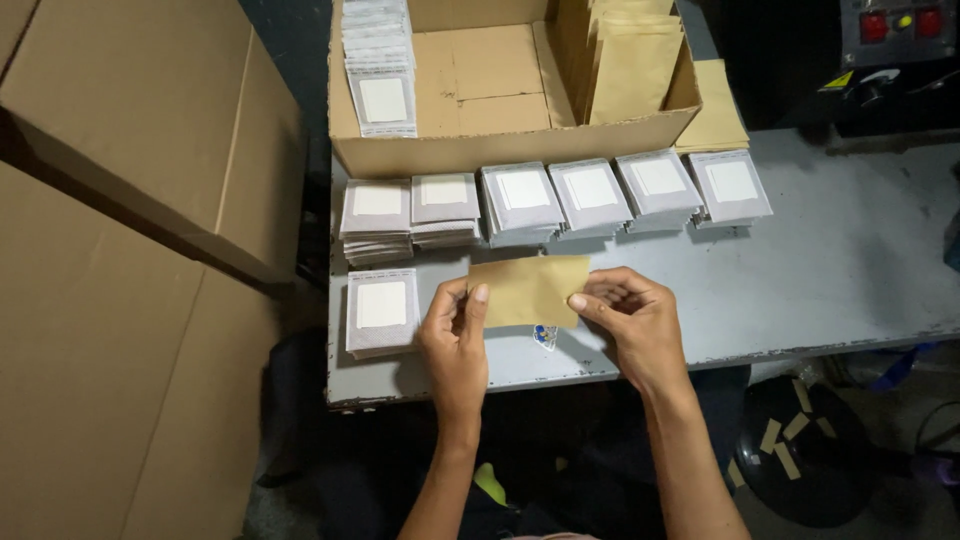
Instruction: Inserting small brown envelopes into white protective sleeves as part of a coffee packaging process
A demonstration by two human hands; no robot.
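left hand [455,335] pinches brown envelope [528,290] | right hand [632,318] pinches opposite edge

Held at centre between left hand [455,335] and right hand [632,318]: a flat brown paper envelope [528,290], rectangular.

At twelve o'clock, an open cardboard box [500,150]; inside at eleven, a row of silver pouches [378,65] with white square labels; at one, upright brown envelopes [630,60].

Just below the box, six stacks of silver pouches [555,200], white squares on top.

At nine o'clock, one more silver stack [381,312].

Far left, large brown cartons [120,270].

At two o'clock, a small yellow-and-black warning label [838,81], triangular.
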